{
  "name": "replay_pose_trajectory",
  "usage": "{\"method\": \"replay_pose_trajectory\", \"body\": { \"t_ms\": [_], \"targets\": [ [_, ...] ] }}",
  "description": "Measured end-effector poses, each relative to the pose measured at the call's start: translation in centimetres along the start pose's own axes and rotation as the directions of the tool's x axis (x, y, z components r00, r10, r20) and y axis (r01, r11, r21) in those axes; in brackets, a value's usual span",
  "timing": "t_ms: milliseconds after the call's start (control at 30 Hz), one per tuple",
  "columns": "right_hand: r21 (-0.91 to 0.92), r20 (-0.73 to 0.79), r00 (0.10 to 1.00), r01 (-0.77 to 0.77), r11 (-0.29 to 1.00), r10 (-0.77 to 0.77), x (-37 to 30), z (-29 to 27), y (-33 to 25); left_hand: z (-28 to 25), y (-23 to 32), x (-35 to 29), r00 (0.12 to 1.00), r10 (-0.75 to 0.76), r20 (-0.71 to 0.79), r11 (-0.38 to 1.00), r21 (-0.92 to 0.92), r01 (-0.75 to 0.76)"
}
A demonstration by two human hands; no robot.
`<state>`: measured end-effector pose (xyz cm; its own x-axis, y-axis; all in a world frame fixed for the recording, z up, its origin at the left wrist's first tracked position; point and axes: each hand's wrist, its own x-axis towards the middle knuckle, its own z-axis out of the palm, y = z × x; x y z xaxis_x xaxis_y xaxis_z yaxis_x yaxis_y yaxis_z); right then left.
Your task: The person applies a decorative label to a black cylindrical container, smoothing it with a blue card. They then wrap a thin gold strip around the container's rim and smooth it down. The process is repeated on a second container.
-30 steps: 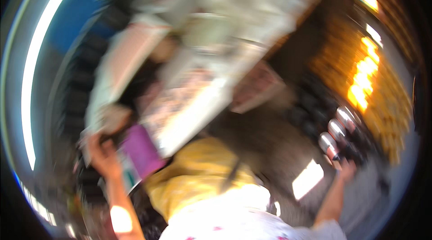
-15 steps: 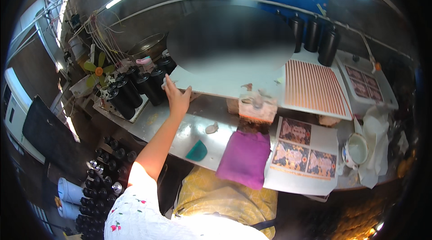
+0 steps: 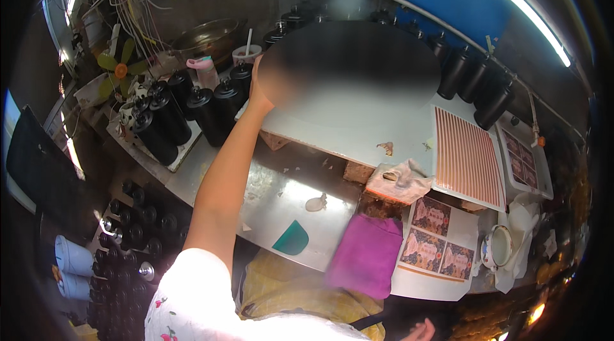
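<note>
My left hand (image 3: 263,88) reaches out to the far left part of the raised white board (image 3: 332,127), beside a group of black cylinders (image 3: 211,114). A dark blurred oval covers its fingers, so what they touch is hidden. At the lower edge my right hand (image 3: 419,330) shows only in part, its fingers loosely apart with nothing seen in them. Nearest to it are a purple cloth (image 3: 364,255) and a sheet of printed decals (image 3: 427,251). A folded whitish cloth (image 3: 400,180) lies on a block at the board's front edge.
A teal scraper (image 3: 291,239) lies on the metal bench (image 3: 256,191). Right of the board's middle is a striped sheet (image 3: 467,159); beyond it, a tray (image 3: 542,178) with printed sheets. An enamel mug (image 3: 495,248) stands at right. A small fan (image 3: 120,71) and a pink-lidded bottle (image 3: 203,72) stand at left.
My left hand has moved farther out over the board, its fingers now behind the blur. My right hand has come into view at the lower edge. The view has shifted.
</note>
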<state>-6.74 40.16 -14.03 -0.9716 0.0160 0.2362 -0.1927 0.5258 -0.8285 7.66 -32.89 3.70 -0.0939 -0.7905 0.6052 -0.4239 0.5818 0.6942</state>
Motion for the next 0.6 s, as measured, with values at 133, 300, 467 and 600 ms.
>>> {"method": "replay_pose_trajectory", "body": {
  "t_ms": [133,300,467,600],
  "targets": [
    [0.459,0.224,0.915,0.203,0.865,-0.334,3.2,9.2,-10.1,-3.8,11.8,-11.1,0.944,-0.071,0.323,0.85,-0.475,0.227],
    [0.649,0.66,0.495,0.004,0.761,-0.565,3.8,15.7,-24.0,-3.8,15.5,-25.1,0.57,0.008,0.822,0.569,-0.472,0.673],
    [0.611,0.789,0.39,-0.417,0.673,-0.476,6.0,17.4,-23.4,-1.0,18.5,-28.4,0.589,0.057,0.806,0.936,-0.248,0.248],
    [0.561,0.812,0.428,-0.387,0.731,-0.397,7.1,17.8,-23.0,0.6,18.3,-28.8,0.596,0.08,0.799,0.977,-0.182,0.113]
  ]
}}
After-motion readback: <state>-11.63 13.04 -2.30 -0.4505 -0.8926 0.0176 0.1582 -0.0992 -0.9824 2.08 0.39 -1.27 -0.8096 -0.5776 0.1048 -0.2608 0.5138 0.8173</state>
